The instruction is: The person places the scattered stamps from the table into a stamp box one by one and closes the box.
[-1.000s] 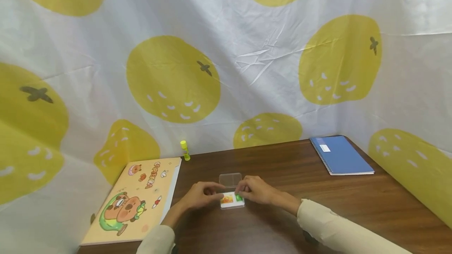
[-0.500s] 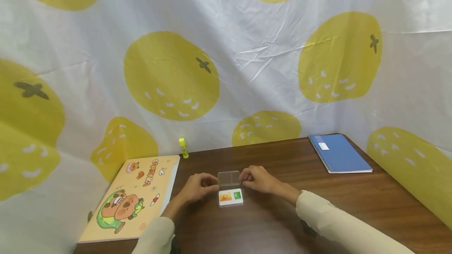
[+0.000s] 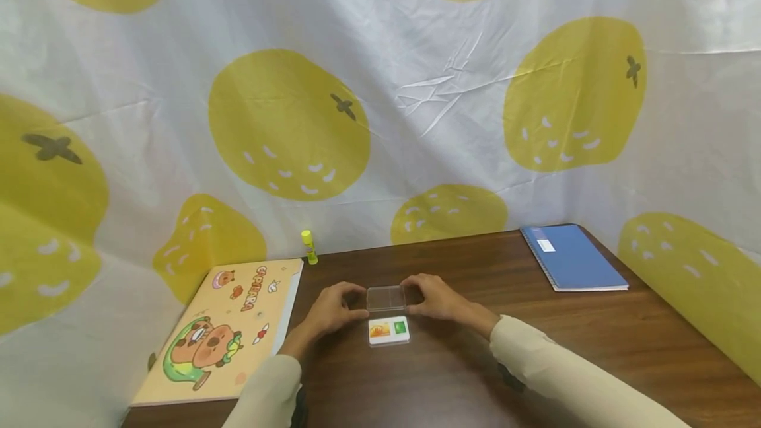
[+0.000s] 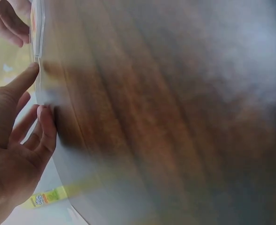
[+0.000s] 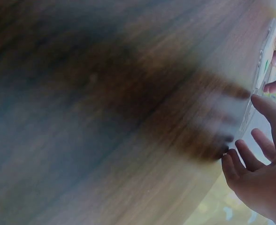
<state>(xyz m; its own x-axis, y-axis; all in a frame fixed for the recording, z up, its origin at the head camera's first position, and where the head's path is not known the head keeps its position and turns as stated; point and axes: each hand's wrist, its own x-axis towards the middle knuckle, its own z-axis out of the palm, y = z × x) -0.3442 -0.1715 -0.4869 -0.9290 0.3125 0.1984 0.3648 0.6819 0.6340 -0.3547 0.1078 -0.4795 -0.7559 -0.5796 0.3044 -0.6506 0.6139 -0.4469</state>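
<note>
A small clear plastic case lies on the table with its lid (image 3: 386, 298) folded back flat, away from the person. In its base (image 3: 389, 345) sits a white card (image 3: 387, 339) with an orange picture at left and a green one at right. My left hand (image 3: 333, 309) is at the lid's left edge, its thumb by the hinge side and index finger by the far corner. My right hand (image 3: 436, 299) mirrors it at the right edge. In both wrist views the thumbs touch the case edge and the other fingers bend loosely; their contact with the lid is unclear.
A yellow glue stick (image 3: 310, 248) stands at the table's back edge. An orange capybara folder (image 3: 226, 329) lies at left, a blue spiral notebook (image 3: 573, 259) at back right. A lemon-print curtain (image 3: 380, 104) hangs behind the brown wooden table (image 3: 464, 375).
Both hands have moved away from the card to the sides of the open lid, leaving the card fully visible in the base. In the last half second they have come closer to the lid's edges.
</note>
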